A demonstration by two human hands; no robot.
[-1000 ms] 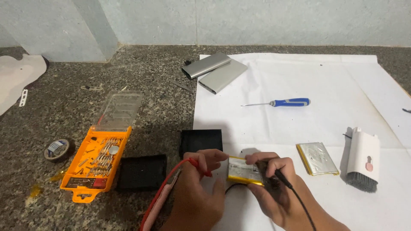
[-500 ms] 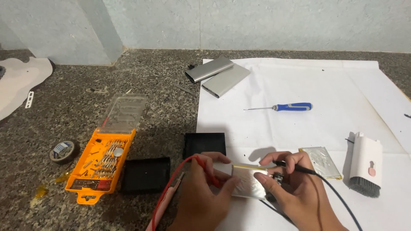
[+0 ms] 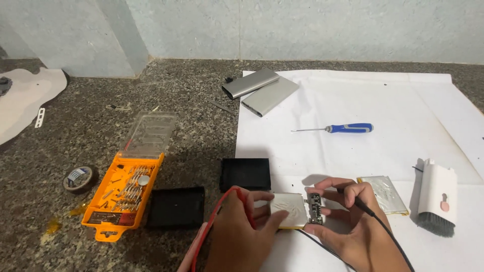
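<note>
A silver pouch battery with a small green circuit board at its right end lies on the white paper sheet near the front edge. My left hand grips the battery's left side, with a red probe lead running under its fingers. My right hand pinches the circuit board end and holds a black probe whose black cable trails down to the right.
A second silver battery lies right of my hands, then a white brush tool. Two black covers, an open orange bit case, a tape roll, a blue screwdriver and two grey metal shells lie around.
The battery has been turned from its yellow face to its silver face with the circuit board showing. My right hand has shifted to pinch the board end.
</note>
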